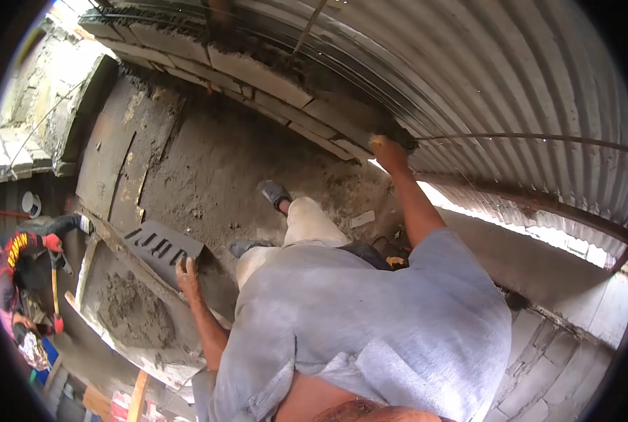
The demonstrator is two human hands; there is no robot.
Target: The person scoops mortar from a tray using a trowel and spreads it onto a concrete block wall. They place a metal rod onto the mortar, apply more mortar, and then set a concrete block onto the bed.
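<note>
My left hand grips the near end of a grey hollow concrete block, its row of slots facing up. The block lies beside the plank edge of a mixing trough that holds a heap of wet mortar. My right hand is closed at the block wall, close to its mortar-covered top. A bit of yellow, perhaps a handle, shows at its fingers; the rest of what it holds is blurred and dark against the wall.
Corrugated metal sheets rise behind the wall, crossed by a thin rod. Left and lower, another person in red gloves is near a yellow-handled shovel. A white bucket stands beyond. My feet are on rough, dusty ground.
</note>
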